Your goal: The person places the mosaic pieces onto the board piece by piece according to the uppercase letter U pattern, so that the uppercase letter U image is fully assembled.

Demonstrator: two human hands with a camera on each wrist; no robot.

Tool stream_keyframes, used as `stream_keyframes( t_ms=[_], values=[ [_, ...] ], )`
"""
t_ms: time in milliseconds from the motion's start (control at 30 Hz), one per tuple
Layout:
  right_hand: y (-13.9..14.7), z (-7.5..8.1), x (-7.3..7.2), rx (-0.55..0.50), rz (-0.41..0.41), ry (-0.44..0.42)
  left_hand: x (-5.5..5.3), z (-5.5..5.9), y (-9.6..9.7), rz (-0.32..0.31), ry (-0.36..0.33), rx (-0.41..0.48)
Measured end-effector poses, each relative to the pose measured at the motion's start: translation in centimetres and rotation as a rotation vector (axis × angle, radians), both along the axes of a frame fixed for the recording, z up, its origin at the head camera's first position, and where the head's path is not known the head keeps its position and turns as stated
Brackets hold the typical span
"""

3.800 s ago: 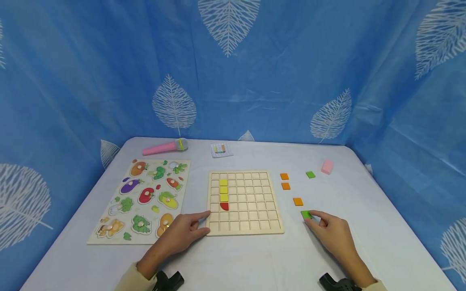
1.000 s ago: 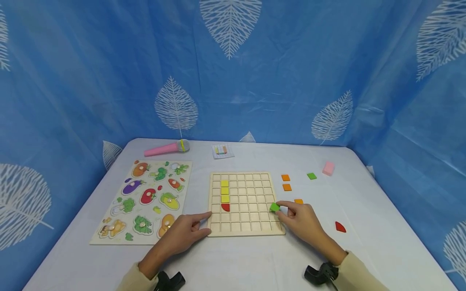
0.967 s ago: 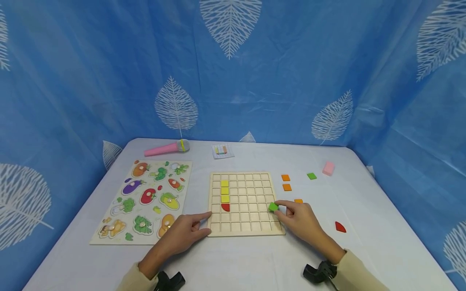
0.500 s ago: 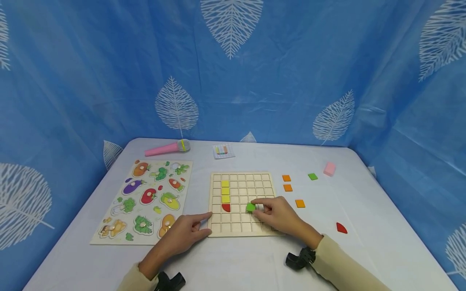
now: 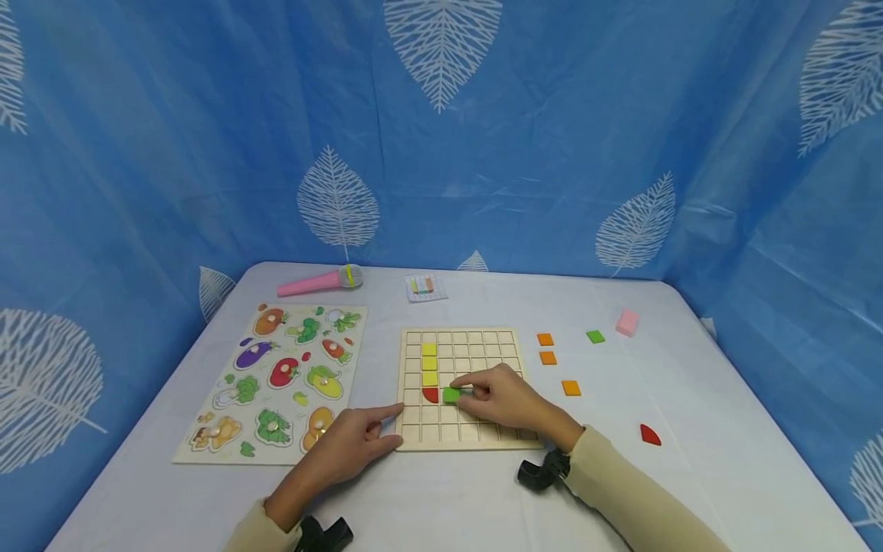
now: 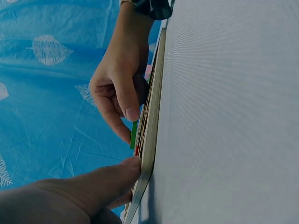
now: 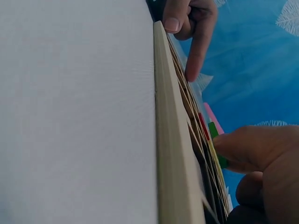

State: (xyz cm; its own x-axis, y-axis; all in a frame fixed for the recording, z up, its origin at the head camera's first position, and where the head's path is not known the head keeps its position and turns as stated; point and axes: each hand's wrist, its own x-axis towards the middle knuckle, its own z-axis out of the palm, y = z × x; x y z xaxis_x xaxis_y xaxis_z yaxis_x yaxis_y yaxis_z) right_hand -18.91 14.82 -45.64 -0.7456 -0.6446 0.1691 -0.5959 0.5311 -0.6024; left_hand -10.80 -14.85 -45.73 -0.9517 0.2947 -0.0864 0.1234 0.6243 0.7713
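Note:
Between thumb and index finger, my right hand (image 5: 502, 395) pinches a green square tile (image 5: 451, 395) over the wooden grid board (image 5: 476, 445), just right of a red quarter-round tile (image 5: 431, 395). In the right wrist view the green tile (image 7: 215, 130) stands slightly tilted above the grid. Three yellow square tiles (image 5: 429, 363) form a column behind the red tile. My left hand (image 5: 348, 445) touches the board's left edge with an outstretched index finger and thumb; the left wrist view shows that thumb (image 6: 126, 170) against the board's edge.
Right of the board lie three orange tiles (image 5: 548, 358), another green tile (image 5: 595, 336), a red quarter-round (image 5: 650, 435) and a pink block (image 5: 627, 323). A vegetable puzzle board (image 5: 276, 414) lies left, with a pink toy microphone (image 5: 310, 284) and a pattern card (image 5: 425, 288) at the back.
My right hand has picked up the green tile from the table right of the board and carried it left to beside the red tile. My left hand has stayed in place.

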Motion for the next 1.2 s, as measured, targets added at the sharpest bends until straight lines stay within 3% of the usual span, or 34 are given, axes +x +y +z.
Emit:
stream_keyframes(
  t_ms=[167,633,1200],
  values=[
    [-0.34,-0.22,0.13,0.019,-0.004,-0.015,0.23,-0.06,-0.06,-0.004,-0.018,-0.004],
    [-0.7,-0.38,-0.06,0.079,-0.025,0.033,0.09,0.0,0.01,-0.008,0.01,-0.012],
    [-0.76,-0.65,-0.05,0.059,-0.061,0.055,0.0,0.18,0.16,0.001,0.009,-0.026]
  ],
)
